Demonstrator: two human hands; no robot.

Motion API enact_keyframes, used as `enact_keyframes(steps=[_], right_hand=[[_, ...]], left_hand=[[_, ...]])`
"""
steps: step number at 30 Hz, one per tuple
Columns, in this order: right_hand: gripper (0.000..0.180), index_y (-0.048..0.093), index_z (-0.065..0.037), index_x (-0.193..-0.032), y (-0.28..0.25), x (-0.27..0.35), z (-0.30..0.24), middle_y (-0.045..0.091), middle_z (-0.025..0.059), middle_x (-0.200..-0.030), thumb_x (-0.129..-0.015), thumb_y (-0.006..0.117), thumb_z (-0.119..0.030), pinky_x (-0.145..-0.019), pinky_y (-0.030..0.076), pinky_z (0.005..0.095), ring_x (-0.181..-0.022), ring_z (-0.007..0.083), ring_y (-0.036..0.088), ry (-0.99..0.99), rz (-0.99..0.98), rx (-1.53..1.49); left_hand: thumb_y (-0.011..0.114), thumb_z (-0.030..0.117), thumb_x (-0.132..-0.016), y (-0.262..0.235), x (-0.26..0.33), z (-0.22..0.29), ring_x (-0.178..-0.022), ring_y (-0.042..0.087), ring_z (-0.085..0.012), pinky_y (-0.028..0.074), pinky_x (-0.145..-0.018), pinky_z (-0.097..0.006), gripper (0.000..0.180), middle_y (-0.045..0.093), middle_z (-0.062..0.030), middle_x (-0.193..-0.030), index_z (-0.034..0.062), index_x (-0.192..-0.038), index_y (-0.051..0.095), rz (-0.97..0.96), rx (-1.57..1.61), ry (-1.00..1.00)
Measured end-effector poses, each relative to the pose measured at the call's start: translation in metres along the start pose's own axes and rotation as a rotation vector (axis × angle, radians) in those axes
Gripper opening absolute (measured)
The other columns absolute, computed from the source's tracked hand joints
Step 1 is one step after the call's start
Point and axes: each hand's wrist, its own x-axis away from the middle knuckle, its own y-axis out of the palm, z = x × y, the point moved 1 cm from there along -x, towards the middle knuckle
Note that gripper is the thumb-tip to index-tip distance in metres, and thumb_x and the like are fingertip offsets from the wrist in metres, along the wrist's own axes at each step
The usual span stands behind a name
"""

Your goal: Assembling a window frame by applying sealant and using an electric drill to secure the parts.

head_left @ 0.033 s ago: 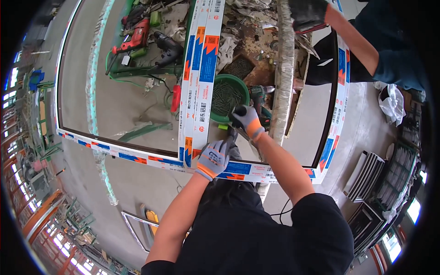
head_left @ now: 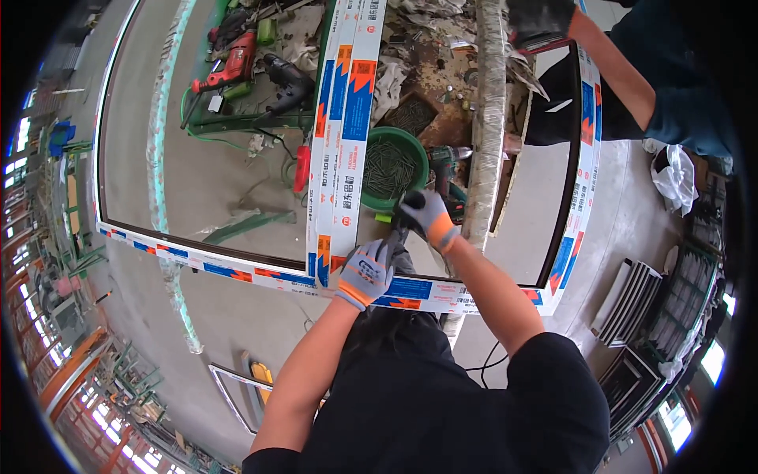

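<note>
My left hand (head_left: 365, 276), in a grey glove with an orange cuff, is over the lower rail of a large window frame (head_left: 430, 292) covered in printed white, blue and orange film. Its fingers are bent, and a dark narrow thing (head_left: 397, 235) shows at their tips; its kind is unclear. My right hand (head_left: 429, 220), gloved alike with dark fingertips, is curled closed just above and to the right. What it pinches is hidden. Beyond it is a green bowl (head_left: 421, 146) full of screws (head_left: 388, 170). A cordless drill (head_left: 446, 158) lies right of the bowl.
A wrapped bar (head_left: 491, 118) runs beneath the frame. At the upper left, a red power drill (head_left: 239, 59) and a black drill (head_left: 288, 83) lie on a green-edged stand. A co-worker's gloved hand (head_left: 541, 22) is at the far right corner. White plastic bags (head_left: 675, 178) sit on the floor.
My right hand has moved slightly down and turned, and more of the dark narrow thing shows between my hands. My left hand stays nearly in place. The co-worker's hand has shifted slightly right.
</note>
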Motion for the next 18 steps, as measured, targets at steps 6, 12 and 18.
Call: enact_keyframes(steps=[6, 12, 18], right_hand=[[0.016, 0.068, 0.001, -0.085, -0.001, 0.08, -0.033, 0.064, 0.0007, -0.07, -0.081, 0.074, -0.014, -0.059, 0.046, 0.0258, -0.066, 0.0069, 0.054, 0.206, -0.279, -0.411], [0.028, 0.069, 0.0, -0.084, -0.024, 0.044, -0.042, 0.066, 0.0051, -0.069, -0.074, 0.079, -0.025, -0.064, 0.048, 0.0278, -0.065, 0.0069, 0.055, 0.111, -0.508, 0.222], [0.036, 0.065, -0.003, -0.108, -0.026, -0.05, 0.084, 0.067, 0.0054, -0.094, -0.082, 0.071, -0.025, -0.075, 0.05, 0.0315, -0.082, 0.0157, 0.061, 0.248, 0.397, -0.218]], left_hand=[[0.065, 0.027, -0.08, -0.012, -0.003, 0.003, -0.093, 0.059, -0.0314, 0.047, -0.085, -0.041, 0.044, 0.061, -0.0161, -0.102, -0.0006, -0.114, 0.057, -0.055, 0.031, 0.05], [0.062, 0.028, -0.083, -0.003, 0.004, -0.002, -0.098, 0.059, -0.0282, 0.046, -0.09, -0.04, 0.038, 0.061, -0.0138, -0.105, 0.0013, -0.109, 0.058, -0.15, -0.018, 0.043], [0.062, 0.017, -0.078, -0.012, -0.01, 0.012, -0.08, 0.06, -0.027, 0.048, -0.073, -0.039, 0.025, 0.062, -0.0087, -0.088, 0.0081, -0.102, 0.063, 0.024, 0.032, 0.107]])
